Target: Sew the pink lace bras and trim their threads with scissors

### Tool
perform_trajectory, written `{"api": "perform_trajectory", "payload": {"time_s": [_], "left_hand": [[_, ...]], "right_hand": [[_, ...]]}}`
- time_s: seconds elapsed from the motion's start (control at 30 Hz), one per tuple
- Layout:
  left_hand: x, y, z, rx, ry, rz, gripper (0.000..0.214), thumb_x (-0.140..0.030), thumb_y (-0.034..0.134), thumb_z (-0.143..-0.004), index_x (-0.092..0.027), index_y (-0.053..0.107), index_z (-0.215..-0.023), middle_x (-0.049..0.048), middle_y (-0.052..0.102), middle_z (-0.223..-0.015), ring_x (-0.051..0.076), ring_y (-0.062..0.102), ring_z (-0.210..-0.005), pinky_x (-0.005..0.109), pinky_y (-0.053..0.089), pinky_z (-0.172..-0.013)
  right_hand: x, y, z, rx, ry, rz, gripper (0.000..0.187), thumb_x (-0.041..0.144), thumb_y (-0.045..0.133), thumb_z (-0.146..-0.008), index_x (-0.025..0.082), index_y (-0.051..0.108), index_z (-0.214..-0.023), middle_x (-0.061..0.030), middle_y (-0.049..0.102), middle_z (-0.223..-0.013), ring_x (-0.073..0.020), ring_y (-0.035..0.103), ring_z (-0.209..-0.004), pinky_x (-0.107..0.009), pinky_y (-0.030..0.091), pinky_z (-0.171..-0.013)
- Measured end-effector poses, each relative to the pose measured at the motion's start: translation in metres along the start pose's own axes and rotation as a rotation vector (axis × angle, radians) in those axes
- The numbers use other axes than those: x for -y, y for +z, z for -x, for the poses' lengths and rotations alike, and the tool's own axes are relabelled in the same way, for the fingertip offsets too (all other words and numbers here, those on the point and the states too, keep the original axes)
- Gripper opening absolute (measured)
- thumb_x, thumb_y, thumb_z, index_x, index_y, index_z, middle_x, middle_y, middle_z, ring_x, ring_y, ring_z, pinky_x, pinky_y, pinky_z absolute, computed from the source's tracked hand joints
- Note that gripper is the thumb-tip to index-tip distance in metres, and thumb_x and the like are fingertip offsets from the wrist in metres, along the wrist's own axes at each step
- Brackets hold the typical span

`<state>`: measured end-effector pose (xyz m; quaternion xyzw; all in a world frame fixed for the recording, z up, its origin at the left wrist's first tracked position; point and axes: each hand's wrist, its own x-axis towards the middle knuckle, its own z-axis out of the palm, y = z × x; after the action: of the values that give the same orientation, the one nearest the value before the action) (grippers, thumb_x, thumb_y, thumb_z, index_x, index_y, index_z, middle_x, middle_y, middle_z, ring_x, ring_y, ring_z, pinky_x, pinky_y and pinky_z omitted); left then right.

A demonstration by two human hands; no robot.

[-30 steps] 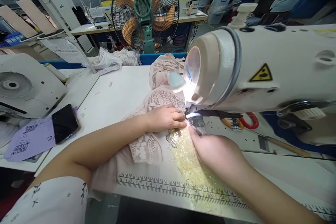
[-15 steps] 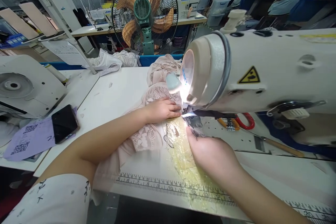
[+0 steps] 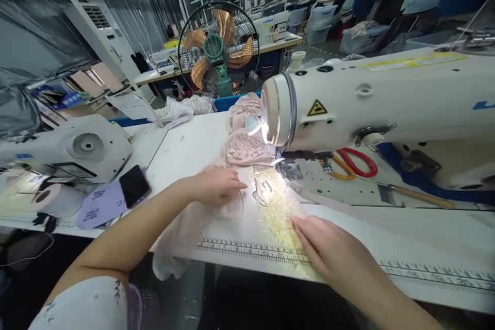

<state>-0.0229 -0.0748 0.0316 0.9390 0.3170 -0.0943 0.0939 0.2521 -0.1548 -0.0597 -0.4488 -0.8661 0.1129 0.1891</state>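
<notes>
My left hand (image 3: 218, 185) is on a pale pink lace garment (image 3: 247, 148), left of the needle area, its fingers curled into the sheer cloth. Part of the cloth hangs over the table's front edge. My right hand (image 3: 328, 242) is low over the yellow taped patch (image 3: 276, 211) on the table, thumb and forefinger pressed together; whatever lies between them is too small to make out. Ahead of both hands stands the white sewing machine (image 3: 328, 103), its lamp lit over the needle. The lace lies beside the presser foot (image 3: 277, 160).
Red-handled scissors (image 3: 371, 162) and a wooden-handled tool (image 3: 423, 197) lie under the machine arm. A printed ruler (image 3: 255, 251) runs along the front edge. To the left are a phone (image 3: 134, 185), a purple paper (image 3: 101, 206) and another machine (image 3: 87, 147). A fan (image 3: 216, 49) stands behind.
Both hands have drawn back from the needle toward the front edge, the left also moving left with cloth. The right has come away from the presser foot. The head view has tilted up.
</notes>
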Motion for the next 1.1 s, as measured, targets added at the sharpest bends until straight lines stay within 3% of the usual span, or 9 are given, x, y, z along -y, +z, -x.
{"api": "perform_trajectory", "payload": {"time_s": [0.13,0.3,0.37,0.47,0.53,0.6,0.87,0.97,1.1], "left_hand": [[-0.012,0.004,-0.007,-0.136,-0.133,0.071,0.017,-0.006,0.049,-0.072,-0.015,0.063,-0.070,0.0047,0.063,-0.072,0.016,0.056,-0.072,0.031,0.045,-0.076],[-0.021,-0.009,-0.027,-0.407,-0.279,0.694,0.023,-0.035,0.052,-0.081,-0.015,0.057,-0.070,-0.0017,0.052,-0.061,0.009,0.045,-0.054,0.022,0.038,-0.053],[-0.025,-0.009,-0.036,-0.439,-0.363,0.807,0.032,-0.045,0.051,-0.081,-0.015,0.055,-0.071,-0.0040,0.046,-0.056,0.007,0.038,-0.048,0.021,0.033,-0.047],[-0.027,0.000,-0.051,-0.438,-0.449,0.646,0.035,-0.045,0.042,-0.087,-0.015,0.053,-0.072,-0.0046,0.042,-0.056,0.008,0.037,-0.048,0.020,0.033,-0.047],[-0.025,0.009,-0.059,-0.412,-0.486,0.474,0.034,-0.041,0.040,-0.090,-0.016,0.051,-0.070,-0.0040,0.043,-0.057,0.009,0.042,-0.053,0.021,0.036,-0.052],[-0.023,0.018,-0.066,-0.386,-0.516,0.377,0.027,-0.037,0.045,-0.088,-0.017,0.051,-0.071,-0.0027,0.048,-0.061,0.011,0.048,-0.060,0.022,0.039,-0.057],[-0.027,0.027,-0.084,-0.155,-0.619,0.121,0.022,-0.027,0.042,-0.088,-0.014,0.059,-0.083,0.0098,0.065,-0.076,0.024,0.063,-0.072,0.032,0.045,-0.062],[-0.028,0.025,-0.090,-0.108,-0.609,0.046,0.019,-0.024,0.046,-0.085,-0.014,0.062,-0.080,0.0098,0.066,-0.076,0.025,0.065,-0.075,0.032,0.047,-0.063],[-0.028,0.025,-0.095,-0.157,-0.572,-0.031,0.024,-0.023,0.045,-0.086,-0.016,0.060,-0.103,0.0103,0.065,-0.094,0.025,0.062,-0.091,0.031,0.048,-0.069]], "right_hand": [[0.019,0.008,0.004,-0.061,0.032,-0.202,0.037,0.031,0.028,-0.096,0.018,0.063,-0.094,-0.0072,0.065,-0.083,-0.0186,0.063,-0.073,-0.031,0.052,-0.059],[0.045,0.017,-0.009,-0.177,0.059,-0.443,0.057,0.044,0.038,-0.093,0.018,0.031,-0.144,-0.0143,0.057,-0.126,-0.0238,0.059,-0.109,-0.038,0.054,-0.081],[0.054,0.017,-0.018,-0.132,0.025,-0.558,0.061,0.045,0.039,-0.092,0.019,0.026,-0.147,-0.0133,0.059,-0.122,-0.0221,0.061,-0.103,-0.036,0.054,-0.079],[0.058,0.012,-0.031,-0.084,0.089,-0.603,0.040,0.041,0.036,-0.092,0.019,0.061,-0.114,-0.0074,0.067,-0.091,-0.0188,0.063,-0.080,-0.031,0.052,-0.070],[0.052,0.008,-0.035,-0.104,0.192,-0.553,0.039,0.041,0.034,-0.091,0.020,0.064,-0.079,-0.0049,0.065,-0.074,-0.0183,0.061,-0.068,-0.029,0.048,-0.062],[0.040,0.004,-0.035,-0.114,0.278,-0.499,0.039,0.039,0.033,-0.090,0.021,0.058,-0.068,-0.0037,0.063,-0.066,-0.0187,0.059,-0.062,-0.029,0.043,-0.056],[0.011,-0.010,-0.037,0.203,0.445,-0.166,0.043,0.025,0.032,-0.092,0.028,0.059,-0.125,-0.0040,0.070,-0.100,-0.0223,0.064,-0.092,-0.029,0.045,-0.067],[0.012,-0.014,-0.043,0.302,0.474,-0.055,0.046,0.023,0.034,-0.093,0.031,0.050,-0.134,-0.0033,0.069,-0.108,-0.0229,0.063,-0.096,-0.029,0.045,-0.067],[0.009,-0.015,-0.048,0.367,0.467,0.033,0.046,0.024,0.034,-0.093,0.032,0.049,-0.135,-0.0035,0.067,-0.113,-0.0237,0.062,-0.096,-0.029,0.044,-0.065]]}}
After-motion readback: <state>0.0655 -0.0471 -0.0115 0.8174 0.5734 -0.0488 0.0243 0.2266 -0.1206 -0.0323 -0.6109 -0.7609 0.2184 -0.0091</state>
